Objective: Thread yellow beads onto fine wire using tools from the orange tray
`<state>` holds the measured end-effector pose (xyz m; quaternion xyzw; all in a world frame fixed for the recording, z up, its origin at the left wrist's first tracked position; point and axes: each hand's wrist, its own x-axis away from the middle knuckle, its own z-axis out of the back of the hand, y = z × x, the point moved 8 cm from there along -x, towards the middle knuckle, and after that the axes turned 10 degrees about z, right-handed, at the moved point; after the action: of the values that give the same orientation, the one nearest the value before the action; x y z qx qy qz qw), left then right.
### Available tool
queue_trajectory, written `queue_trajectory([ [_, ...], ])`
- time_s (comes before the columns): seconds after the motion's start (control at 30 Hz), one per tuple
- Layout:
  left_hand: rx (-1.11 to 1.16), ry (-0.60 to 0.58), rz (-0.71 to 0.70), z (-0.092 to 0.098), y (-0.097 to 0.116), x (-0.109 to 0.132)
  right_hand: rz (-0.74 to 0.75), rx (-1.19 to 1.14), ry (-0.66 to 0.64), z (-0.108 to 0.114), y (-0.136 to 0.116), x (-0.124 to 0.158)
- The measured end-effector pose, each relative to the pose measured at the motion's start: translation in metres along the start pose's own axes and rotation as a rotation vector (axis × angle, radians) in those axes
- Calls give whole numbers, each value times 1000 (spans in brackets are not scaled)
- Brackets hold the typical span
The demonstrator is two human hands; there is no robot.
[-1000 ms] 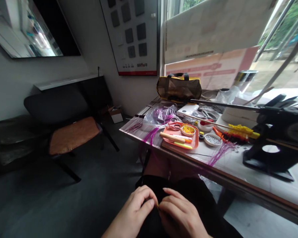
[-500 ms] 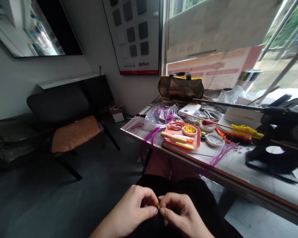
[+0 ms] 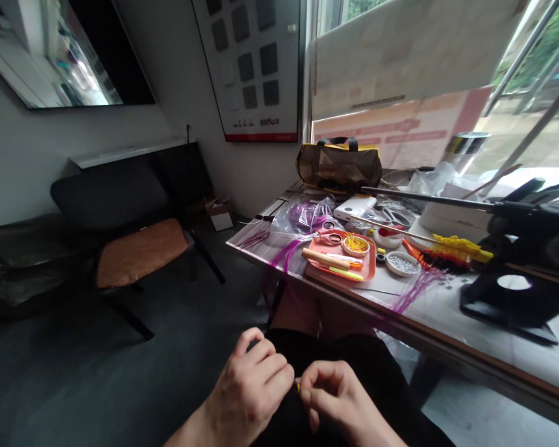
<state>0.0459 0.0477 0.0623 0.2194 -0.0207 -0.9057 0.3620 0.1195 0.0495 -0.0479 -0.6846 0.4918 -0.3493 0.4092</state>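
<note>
With left hand (image 3: 254, 388) now rolled knuckles-up, hiding its grip (can't tell), still pinching tiny yellow piece (image 3: 299, 388) in right hand (image 3: 334, 395) over lap (image 3: 307, 345), so probably steadying from that side.

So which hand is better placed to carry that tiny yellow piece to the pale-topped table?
Probably the right hand: its fingers appear to pinch the tiny yellow piece, and the pale-topped table lies mostly to that side. The left hand has its fingertips hidden.
</note>
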Motion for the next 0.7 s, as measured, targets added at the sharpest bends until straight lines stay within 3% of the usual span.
queue_trajectory([
  [0.1,91,-56,282,0,-20,0,28,3,15,2,0,0],
  [0.2,170,-176,491,-16,-30,11,52,68,23,5,0,1],
  [0.37,250,-210,489,-37,-18,23,94,277,0,5,-5,2],
  [0.53,162,-57,407,-28,-10,17,315,685,-38,-2,-30,4],
  [0.7,163,98,356,-21,-7,19,382,807,-50,-10,-38,5],
])
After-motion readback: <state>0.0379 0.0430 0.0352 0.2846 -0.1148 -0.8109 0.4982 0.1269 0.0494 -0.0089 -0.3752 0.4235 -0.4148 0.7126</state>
